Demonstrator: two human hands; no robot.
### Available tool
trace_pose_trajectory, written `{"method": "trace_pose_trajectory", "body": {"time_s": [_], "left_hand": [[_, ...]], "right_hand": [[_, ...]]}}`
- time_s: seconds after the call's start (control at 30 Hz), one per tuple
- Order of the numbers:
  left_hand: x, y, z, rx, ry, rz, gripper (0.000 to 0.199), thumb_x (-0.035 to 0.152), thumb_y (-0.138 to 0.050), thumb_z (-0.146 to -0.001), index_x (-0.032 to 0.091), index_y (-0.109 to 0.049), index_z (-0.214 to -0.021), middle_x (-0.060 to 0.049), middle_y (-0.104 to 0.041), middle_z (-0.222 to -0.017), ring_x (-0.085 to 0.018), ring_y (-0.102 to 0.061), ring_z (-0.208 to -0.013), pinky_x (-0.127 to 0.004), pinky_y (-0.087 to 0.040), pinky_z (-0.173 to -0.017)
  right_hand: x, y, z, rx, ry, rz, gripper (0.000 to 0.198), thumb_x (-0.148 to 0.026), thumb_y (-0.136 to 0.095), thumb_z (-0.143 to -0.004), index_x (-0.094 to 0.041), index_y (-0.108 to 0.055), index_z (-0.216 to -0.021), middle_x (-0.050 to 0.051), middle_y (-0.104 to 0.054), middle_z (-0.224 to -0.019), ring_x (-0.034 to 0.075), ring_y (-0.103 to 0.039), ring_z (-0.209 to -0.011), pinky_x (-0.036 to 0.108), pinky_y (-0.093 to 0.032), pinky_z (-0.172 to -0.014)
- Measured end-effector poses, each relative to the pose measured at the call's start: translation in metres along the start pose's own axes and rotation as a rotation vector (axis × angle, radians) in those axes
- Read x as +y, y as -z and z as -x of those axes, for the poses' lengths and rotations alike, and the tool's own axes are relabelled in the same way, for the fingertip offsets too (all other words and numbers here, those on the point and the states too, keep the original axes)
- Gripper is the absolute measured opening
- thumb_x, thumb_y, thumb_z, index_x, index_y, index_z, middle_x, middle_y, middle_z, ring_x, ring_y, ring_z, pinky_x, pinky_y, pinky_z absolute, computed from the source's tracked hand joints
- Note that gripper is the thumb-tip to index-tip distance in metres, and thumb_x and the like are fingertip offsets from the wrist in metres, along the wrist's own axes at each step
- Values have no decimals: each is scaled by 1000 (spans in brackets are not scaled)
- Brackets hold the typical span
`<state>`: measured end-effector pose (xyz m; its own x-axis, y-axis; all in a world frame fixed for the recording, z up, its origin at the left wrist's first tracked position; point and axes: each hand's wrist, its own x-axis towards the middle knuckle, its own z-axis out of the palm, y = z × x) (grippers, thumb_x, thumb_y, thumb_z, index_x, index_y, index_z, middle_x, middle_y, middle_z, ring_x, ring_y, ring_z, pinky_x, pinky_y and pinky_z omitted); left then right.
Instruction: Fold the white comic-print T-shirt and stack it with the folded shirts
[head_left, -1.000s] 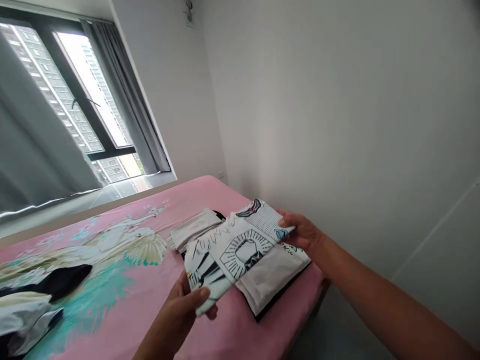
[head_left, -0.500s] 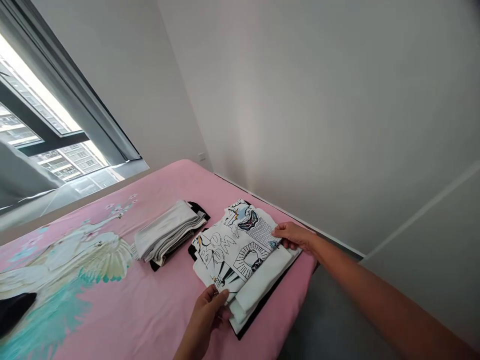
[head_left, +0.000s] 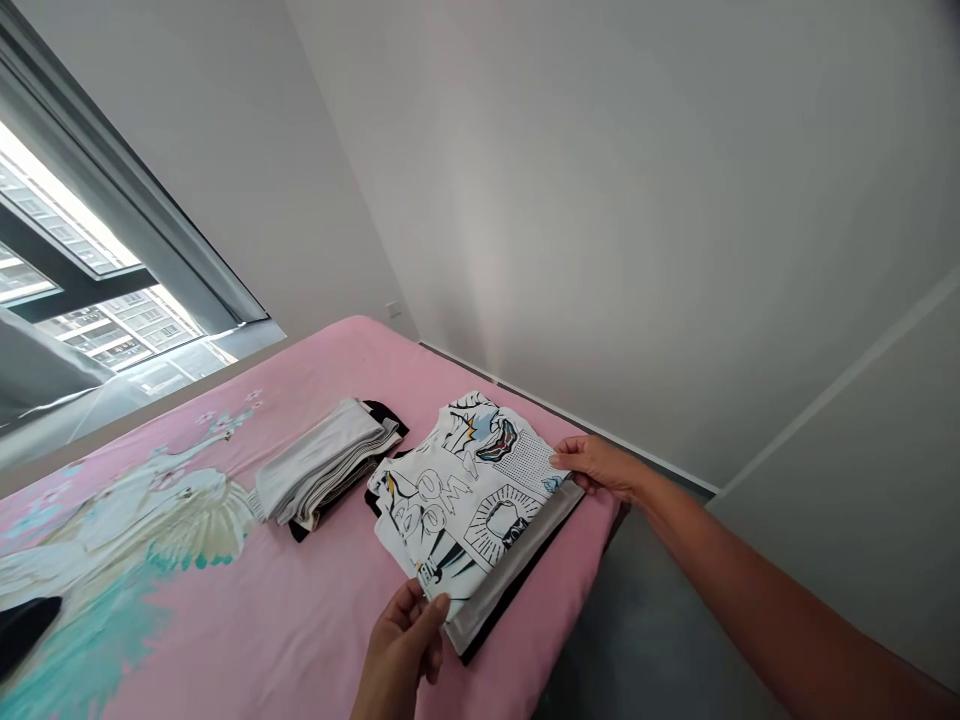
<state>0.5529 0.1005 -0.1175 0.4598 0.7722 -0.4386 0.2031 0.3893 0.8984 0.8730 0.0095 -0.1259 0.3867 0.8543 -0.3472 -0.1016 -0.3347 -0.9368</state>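
A folded white shirt with black comic-style print (head_left: 469,480) lies on top of a stack of folded clothes (head_left: 517,570) at the bed's near right corner. My left hand (head_left: 409,640) pinches the shirt's near corner. My right hand (head_left: 600,465) holds its far right edge. The stack below shows a grey layer and a black layer at its edge.
A second pile of folded grey and white clothes (head_left: 326,470) sits to the left on the pink printed bedsheet (head_left: 225,620). A dark garment (head_left: 22,625) lies at the far left. The white wall (head_left: 637,200) runs along the bed's right side; a window (head_left: 82,290) is on the left.
The printed shirt came down from mid-air onto the stack, and both hands have slid it into line with the stack's edge. The camera has turned right and down.
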Motion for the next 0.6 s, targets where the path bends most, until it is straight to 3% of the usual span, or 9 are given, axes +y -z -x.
{"method": "trace_pose_trajectory", "body": {"time_s": [0.2,0.33,0.47,0.6], "left_hand": [[-12,-2,4,-20,43,-96,38,44,-74,-62,16,-57,-80,8,-44,-46,-3,-35,-36,-16,-26,-35],[-16,1,8,-53,56,-105,38,49,-68,-68,17,-56,-85,7,-46,-46,-4,-35,-39,-16,-27,-37],[-9,8,12,-86,86,-104,37,53,-65,-69,17,-55,-73,5,-47,-52,-6,-39,-44,-16,-28,-37],[-13,19,18,-19,57,-87,43,53,-68,-65,16,-61,-86,-1,-58,-73,-8,-45,-54,-17,-31,-40]], "right_hand": [[13,-5,6,69,-87,146,28,-43,-63,-70,-18,-53,-74,-9,-41,-40,6,-35,-34,17,-26,-34],[20,-8,6,228,-32,308,23,-41,-60,-72,-18,-57,-75,-5,-48,-48,8,-43,-41,21,-35,-42],[8,-21,15,465,152,471,25,-40,-57,-76,-18,-59,-89,5,-62,-82,19,-57,-78,34,-45,-76],[-3,-63,35,515,503,642,39,-43,-42,-88,-21,-49,-120,9,-52,-125,23,-44,-118,40,-32,-102]]}}
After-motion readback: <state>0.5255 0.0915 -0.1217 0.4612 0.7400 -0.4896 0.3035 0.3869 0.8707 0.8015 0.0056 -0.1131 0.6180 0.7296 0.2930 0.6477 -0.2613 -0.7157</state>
